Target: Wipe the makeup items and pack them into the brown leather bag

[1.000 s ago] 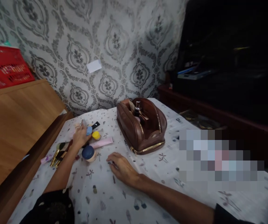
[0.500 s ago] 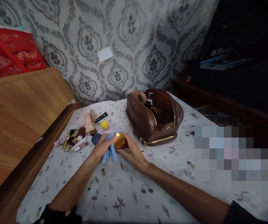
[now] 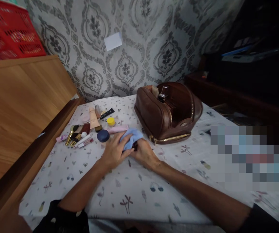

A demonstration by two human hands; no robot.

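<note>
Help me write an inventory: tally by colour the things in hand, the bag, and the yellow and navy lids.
Blue: 1, the cloth in the left hand
Dark: 1, a mostly hidden item at the right hand
Brown: 1, the bag
Yellow: 1, the yellow lid
Navy: 1, the navy lid
Total: 5
</note>
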